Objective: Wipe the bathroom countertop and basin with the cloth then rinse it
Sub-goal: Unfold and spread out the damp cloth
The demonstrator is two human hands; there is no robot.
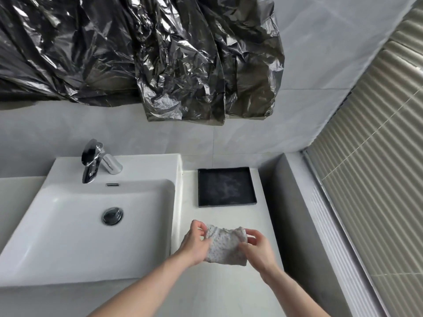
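A small white textured cloth [225, 245] is held up between both hands, just above the white countertop [217, 216] to the right of the basin. My left hand [194, 244] pinches its left edge and my right hand [258, 248] grips its right edge. The white rectangular basin [75, 239] lies to the left, with a chrome drain plug [112, 216] in its floor and a chrome tap [96, 160] on its back ledge. No water runs from the tap.
A black square tray [226, 186] sits on the countertop behind the cloth. Crumpled black plastic sheeting [148, 58] hangs on the wall above. A grey ledge [295, 213] and a ribbed glass panel [370, 179] bound the right side.
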